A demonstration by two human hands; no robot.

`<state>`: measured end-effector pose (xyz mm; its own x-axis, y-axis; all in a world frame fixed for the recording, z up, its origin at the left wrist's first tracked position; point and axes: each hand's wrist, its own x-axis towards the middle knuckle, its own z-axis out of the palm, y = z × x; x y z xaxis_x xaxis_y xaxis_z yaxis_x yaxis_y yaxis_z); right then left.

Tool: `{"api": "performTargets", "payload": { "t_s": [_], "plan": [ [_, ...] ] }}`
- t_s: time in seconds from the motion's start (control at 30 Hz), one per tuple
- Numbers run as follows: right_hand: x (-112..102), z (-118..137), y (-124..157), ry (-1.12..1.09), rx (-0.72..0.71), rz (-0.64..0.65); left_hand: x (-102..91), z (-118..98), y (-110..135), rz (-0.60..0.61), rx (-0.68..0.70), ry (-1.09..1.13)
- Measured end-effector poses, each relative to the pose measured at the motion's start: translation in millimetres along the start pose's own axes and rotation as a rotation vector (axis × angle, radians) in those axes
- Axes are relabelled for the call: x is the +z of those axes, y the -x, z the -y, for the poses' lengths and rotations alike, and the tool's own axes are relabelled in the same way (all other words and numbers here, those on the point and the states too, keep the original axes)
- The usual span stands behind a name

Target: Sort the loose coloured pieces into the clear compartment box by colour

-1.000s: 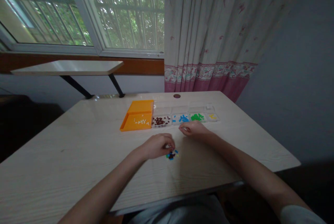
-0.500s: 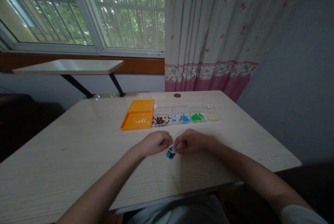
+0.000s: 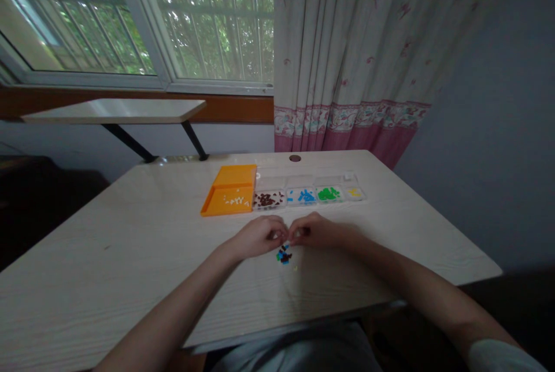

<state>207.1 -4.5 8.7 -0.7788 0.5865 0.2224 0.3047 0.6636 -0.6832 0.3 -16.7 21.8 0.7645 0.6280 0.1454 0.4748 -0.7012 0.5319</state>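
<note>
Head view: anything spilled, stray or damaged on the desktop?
Two small oddities: a pale yellow piece lies apart from the multicoloured cluster, and a dark mark breaks the pale desktop at left; scratch or dirt, can't tell. Nothing looks spilled.

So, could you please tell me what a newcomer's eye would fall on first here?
Probably the orange case, lying open at the left end of the row of clear boxes. Next, the left hand and right hand, close together by a cluster of coloured pieces. Behind the table, the patterned curtain hangs right of the window.
</note>
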Motion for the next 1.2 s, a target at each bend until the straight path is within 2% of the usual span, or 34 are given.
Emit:
{"api": "performTargets", "payload": {
  "t_s": [0.2, 0.5, 0.7, 0.97, 1.07, 1.13, 1.2],
  "plan": [
    [5, -7, -2, -0.061, -0.018, -0.155, 1.3, 1, -1, -0.084, 0.015, 0.098],
    [1, -9, -4, 0.04, 0.0, -0.234, -3.5, -6, 1, -0.108, 0.039, 0.051],
    [2, -8, -3, 0.141, -0.056, -0.252, -2.2, -1, 2, -0.107, 0.018, -0.018],
    [1, -5, 2, 0.257, -0.098, -0.19, 0.2, -1, 3, -0.059, 0.019, -0.081],
    [-3, -7, 1, 0.277, -0.108, -0.193, -2.1, -3, 3, -0.077, -0.001, -0.086],
    [-9, -9, 1, 0.313, -0.087, -0.266, -4.4, -7, 3, -0.101, -0.009, -0.083],
    [-16, -11, 1, 0.363, -0.041, -0.401, -5.3, -13, 3, -0.079, 0.023, -0.066]
  ]
}}
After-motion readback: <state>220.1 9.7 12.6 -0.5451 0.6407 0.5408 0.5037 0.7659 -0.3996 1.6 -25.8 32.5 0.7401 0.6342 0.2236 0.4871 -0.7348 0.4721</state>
